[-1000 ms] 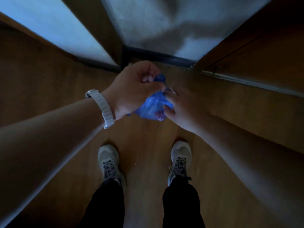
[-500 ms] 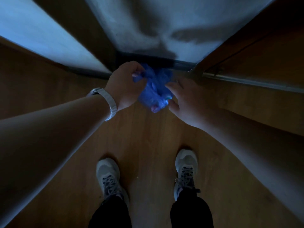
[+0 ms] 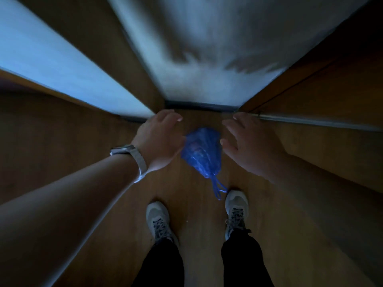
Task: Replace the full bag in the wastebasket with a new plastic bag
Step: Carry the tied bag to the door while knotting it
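Note:
A small blue plastic bag (image 3: 202, 151), tied at the top with its loops trailing toward me, is between my two hands above the wooden floor (image 3: 199, 214). My left hand (image 3: 158, 139) with a white watch on the wrist is spread open just left of the bag. On the bag's right is my right hand (image 3: 248, 141), also spread with its fingers apart. Neither hand grips the bag. I cannot tell whether the bag is in the air or lying on the floor. No wastebasket is in view.
I stand in a dim narrow spot, my two grey sneakers (image 3: 158, 220) on the wooden floor. A pale wall (image 3: 207, 59) with a dark skirting is straight ahead. Brown wooden panels (image 3: 331, 83) close in on the right, and a pale panel (image 3: 51, 65) on the left.
Both hands held the blue bag between them before. They have now let go and spread apart, and the bag has dropped lower with its tied loops pointing toward my feet.

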`<state>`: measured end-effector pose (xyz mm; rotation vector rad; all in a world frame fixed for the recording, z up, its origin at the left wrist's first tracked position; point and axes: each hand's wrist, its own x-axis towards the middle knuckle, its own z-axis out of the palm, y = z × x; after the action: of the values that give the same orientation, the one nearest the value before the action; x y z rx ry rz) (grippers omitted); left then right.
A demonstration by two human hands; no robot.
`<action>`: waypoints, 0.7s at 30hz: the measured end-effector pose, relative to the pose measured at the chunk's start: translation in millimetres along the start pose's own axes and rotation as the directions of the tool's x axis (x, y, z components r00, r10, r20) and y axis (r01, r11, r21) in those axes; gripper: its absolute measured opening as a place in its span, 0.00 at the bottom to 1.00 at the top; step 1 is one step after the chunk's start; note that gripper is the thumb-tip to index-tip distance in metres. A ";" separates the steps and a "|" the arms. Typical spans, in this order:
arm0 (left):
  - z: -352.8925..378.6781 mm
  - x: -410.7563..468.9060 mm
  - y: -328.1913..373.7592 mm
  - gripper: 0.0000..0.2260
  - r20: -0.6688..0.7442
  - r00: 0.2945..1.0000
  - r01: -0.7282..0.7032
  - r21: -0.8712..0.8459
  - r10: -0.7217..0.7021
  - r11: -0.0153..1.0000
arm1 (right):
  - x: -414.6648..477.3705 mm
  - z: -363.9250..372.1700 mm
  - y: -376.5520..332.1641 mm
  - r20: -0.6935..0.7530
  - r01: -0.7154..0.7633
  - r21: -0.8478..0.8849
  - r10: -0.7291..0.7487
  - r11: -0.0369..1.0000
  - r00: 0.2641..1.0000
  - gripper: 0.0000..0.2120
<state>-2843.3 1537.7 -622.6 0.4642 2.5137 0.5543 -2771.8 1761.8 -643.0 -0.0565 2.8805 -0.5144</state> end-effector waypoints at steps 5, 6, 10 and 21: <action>-78.2 -49.3 69.4 0.31 -0.024 1.000 -0.007 0.070 0.009 0.998 | -13.7 -107.8 -33.8 -0.041 -0.020 0.013 0.020 1.000 0.999 0.23; -92.4 -59.8 83.7 0.29 -0.041 0.999 -0.027 0.084 0.031 0.996 | -18.2 -130.1 -41.5 -0.058 -0.028 0.020 0.029 0.999 0.998 0.24; -144.0 -99.0 137.9 0.26 -0.156 0.986 -0.047 0.111 0.064 0.993 | -38.8 -217.0 -67.1 -0.110 -0.022 0.034 0.026 0.999 0.994 0.24; -233.2 -191.7 254.1 0.23 -0.349 0.933 -0.021 0.186 0.086 0.982 | -141.8 -376.3 -79.3 -0.069 -0.010 -0.147 0.000 0.989 0.998 0.22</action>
<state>-2763.9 1606.4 -242.3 0.5414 2.9239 0.4679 -2714.9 1825.2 -242.1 -0.0566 2.9802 -0.3078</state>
